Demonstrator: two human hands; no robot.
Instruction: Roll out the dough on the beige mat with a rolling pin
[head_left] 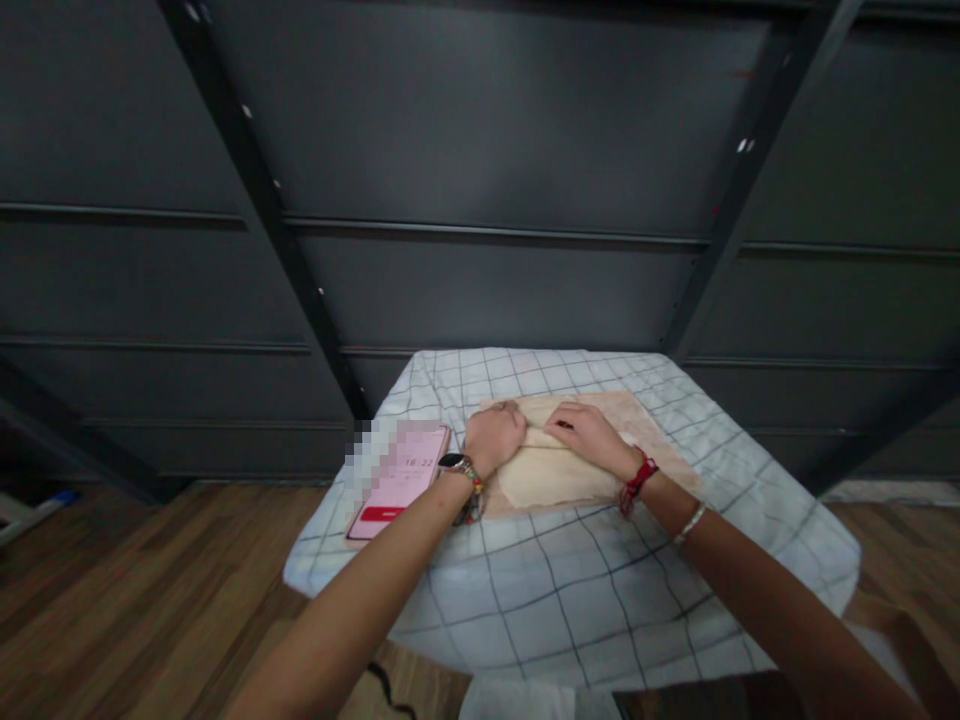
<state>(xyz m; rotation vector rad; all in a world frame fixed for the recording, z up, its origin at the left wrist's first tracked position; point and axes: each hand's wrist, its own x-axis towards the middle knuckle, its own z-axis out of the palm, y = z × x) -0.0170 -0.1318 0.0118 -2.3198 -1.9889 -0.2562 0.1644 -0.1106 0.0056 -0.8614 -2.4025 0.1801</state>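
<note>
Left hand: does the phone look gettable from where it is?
Likely yes: the phone lies just left of the left hand on the checked cloth, with nothing seen lying on it. That hand is at the cream sheet, so it would probably have to leave that first.

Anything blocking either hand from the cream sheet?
Nothing visible: the left hand and right hand are both already at the cream sheet. The phone lies off to the left, not between.
</note>
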